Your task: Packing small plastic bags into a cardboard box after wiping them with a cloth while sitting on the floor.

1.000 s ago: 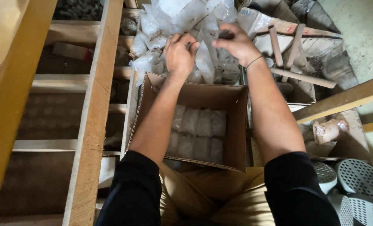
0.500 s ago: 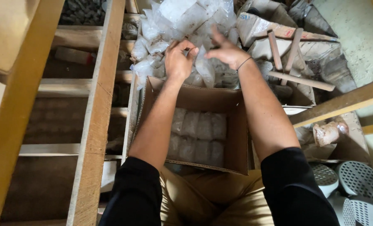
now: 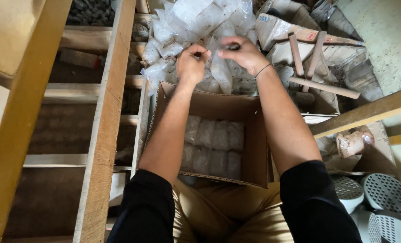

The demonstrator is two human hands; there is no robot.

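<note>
Both hands have drawn together since a moment ago: left hand (image 3: pixel 192 60) and right hand (image 3: pixel 241 54) each keep a narrow grip on one clear bag (image 3: pixel 221 72), pinching its neck, at 12 o'clock over the open box (image 3: pixel 214 139).

Box walls (image 3: pixel 257 148) and wooden rail (image 3: pixel 105 121) hem hands (image 3: pixel 191 63).

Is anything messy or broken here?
Nothing looks broken. The clear plastic bags lie in a loose heap beyond the cardboard box, while the bags inside the box sit in tidy rows. Both hands, left hand and right hand, are at the heap.
</note>
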